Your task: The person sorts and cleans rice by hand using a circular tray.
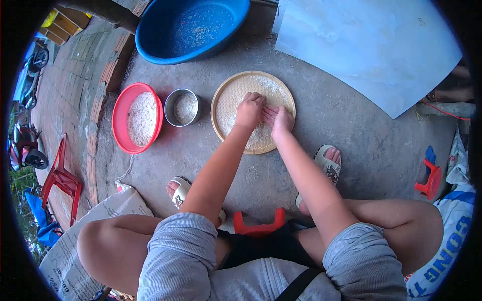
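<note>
A round woven bamboo tray [228, 93] lies on the concrete floor in front of me, with pale rice-like grains [268, 83] spread over parts of it. Over its middle, my left hand [249, 111] has its fingers curled in; whatever they hold is hidden. Beside it, my right hand [280, 121] is turned palm up, its fingers stretched out towards the left one. The two hands meet or nearly touch. Left of the tray stand a steel pot [185, 107] with grain inside and a red plastic basin [117, 123] holding more whitish grain.
A large blue tub [155, 52] with scattered grain inside stands beyond the tray. At the upper right lies a big pale sheet [361, 50]. A red stool [258, 228] is beneath me, and printed sacks [100, 233] lie at left. A red chair [63, 180] stands farther left.
</note>
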`<action>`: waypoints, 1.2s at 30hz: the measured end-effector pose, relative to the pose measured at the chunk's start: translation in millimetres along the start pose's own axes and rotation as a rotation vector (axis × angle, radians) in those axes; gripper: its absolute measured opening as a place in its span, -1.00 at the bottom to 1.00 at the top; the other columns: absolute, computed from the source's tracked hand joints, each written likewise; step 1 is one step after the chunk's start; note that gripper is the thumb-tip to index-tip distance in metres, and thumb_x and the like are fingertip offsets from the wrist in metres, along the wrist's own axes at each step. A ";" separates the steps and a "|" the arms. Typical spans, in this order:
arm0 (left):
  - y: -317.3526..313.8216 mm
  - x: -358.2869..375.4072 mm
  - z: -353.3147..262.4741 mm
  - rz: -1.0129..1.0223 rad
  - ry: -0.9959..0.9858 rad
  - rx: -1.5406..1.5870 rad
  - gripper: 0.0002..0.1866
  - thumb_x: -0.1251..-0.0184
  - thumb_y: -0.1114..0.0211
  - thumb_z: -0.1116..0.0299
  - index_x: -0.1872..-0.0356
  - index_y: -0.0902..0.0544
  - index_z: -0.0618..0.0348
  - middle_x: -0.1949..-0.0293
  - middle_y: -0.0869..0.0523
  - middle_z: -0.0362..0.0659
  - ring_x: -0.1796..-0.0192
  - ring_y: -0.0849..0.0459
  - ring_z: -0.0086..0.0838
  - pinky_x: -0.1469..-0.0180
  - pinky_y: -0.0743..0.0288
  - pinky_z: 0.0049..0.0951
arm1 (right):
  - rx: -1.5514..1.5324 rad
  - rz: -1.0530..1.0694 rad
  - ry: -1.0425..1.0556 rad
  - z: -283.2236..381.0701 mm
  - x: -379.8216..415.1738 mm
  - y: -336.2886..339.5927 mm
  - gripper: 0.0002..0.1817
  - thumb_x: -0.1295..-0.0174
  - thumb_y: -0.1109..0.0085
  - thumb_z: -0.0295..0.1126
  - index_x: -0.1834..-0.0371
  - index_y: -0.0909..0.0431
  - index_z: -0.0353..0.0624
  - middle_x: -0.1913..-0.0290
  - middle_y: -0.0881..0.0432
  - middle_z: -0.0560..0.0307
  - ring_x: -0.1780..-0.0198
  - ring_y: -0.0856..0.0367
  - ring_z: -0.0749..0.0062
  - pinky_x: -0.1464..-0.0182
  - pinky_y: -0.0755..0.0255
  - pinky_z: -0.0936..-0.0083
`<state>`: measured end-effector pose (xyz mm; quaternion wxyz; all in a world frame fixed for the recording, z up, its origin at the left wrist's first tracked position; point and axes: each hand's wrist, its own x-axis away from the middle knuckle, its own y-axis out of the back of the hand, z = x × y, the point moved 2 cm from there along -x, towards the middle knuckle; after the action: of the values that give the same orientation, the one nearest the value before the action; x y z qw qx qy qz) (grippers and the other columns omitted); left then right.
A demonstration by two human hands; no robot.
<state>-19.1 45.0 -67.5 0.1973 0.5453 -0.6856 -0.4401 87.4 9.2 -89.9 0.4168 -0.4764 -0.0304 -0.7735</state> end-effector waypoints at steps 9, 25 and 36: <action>8.8 4.7 0.6 0.065 -0.039 -0.068 -0.80 0.00 -0.09 0.49 0.29 -0.56 0.16 0.27 -0.60 -0.10 0.10 -0.56 -0.25 0.11 -0.52 -0.33 | 0.045 0.030 -0.009 4.2 5.4 -0.2 -0.45 -0.37 0.40 -0.14 0.01 -0.39 -0.48 0.05 -0.55 -0.25 0.03 -0.58 0.08 -0.07 -0.47 0.25; 58.8 -8.6 -1.3 0.422 0.340 1.010 -0.68 -0.12 -0.28 0.48 0.07 -0.51 0.28 0.23 -0.66 -0.03 0.23 -0.66 -0.43 0.15 -0.52 -0.47 | -0.071 0.190 -0.166 7.2 -9.8 2.7 -0.60 -0.31 0.22 -0.18 0.16 -0.43 -0.36 0.27 -0.54 -0.05 0.32 -0.56 0.23 0.12 -0.55 0.35; 40.2 34.5 29.0 0.083 0.044 0.214 -0.88 -0.06 -0.26 0.46 0.35 -0.64 0.21 0.35 -0.63 -0.03 0.40 -0.64 -0.29 0.29 -0.52 -0.35 | 0.011 0.070 -0.056 53.8 -16.7 1.6 -0.60 -0.15 0.05 -0.16 0.78 -0.09 0.08 0.81 -0.02 0.39 0.83 0.04 0.59 0.78 0.17 0.58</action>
<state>-75.2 25.2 -57.3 0.1712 0.5437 -0.7462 -0.3438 130.1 42.3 -73.8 0.4451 -0.4963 -0.0297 -0.7447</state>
